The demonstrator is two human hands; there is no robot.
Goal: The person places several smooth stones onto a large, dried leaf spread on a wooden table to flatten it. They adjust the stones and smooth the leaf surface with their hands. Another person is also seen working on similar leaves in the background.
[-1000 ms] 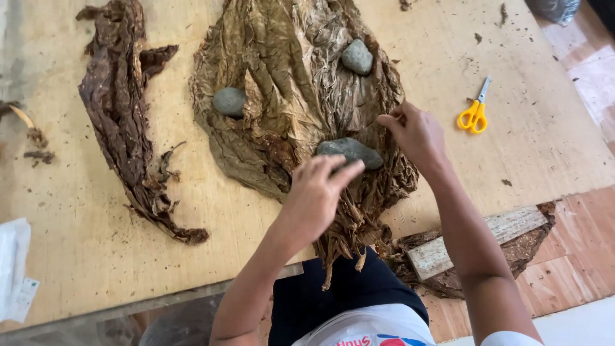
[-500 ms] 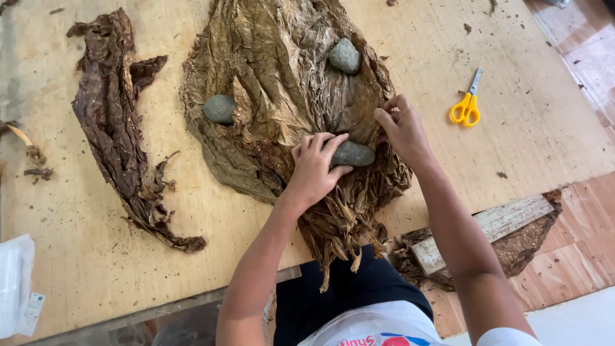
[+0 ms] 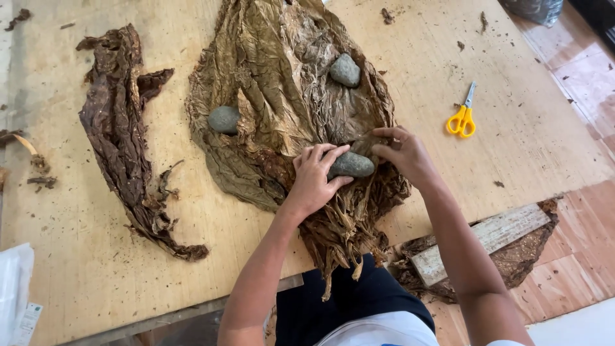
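Observation:
A big pile of flattened dried brown leaves lies on the wooden table. Three grey stones rest on it: one at the left, one at the top, one near the front. My left hand lies on the leaves with its fingers curled against the front stone's left side. My right hand pinches the edge of a leaf just right of that stone.
A long strip of darker dried leaves lies at the left. Yellow-handled scissors lie at the right. A wooden plank rests on more leaves below the table's edge. A white bag sits at the lower left.
My left hand has come down from above the front stone to rest against it. My right hand has moved in closer to the stone and closed on a leaf edge.

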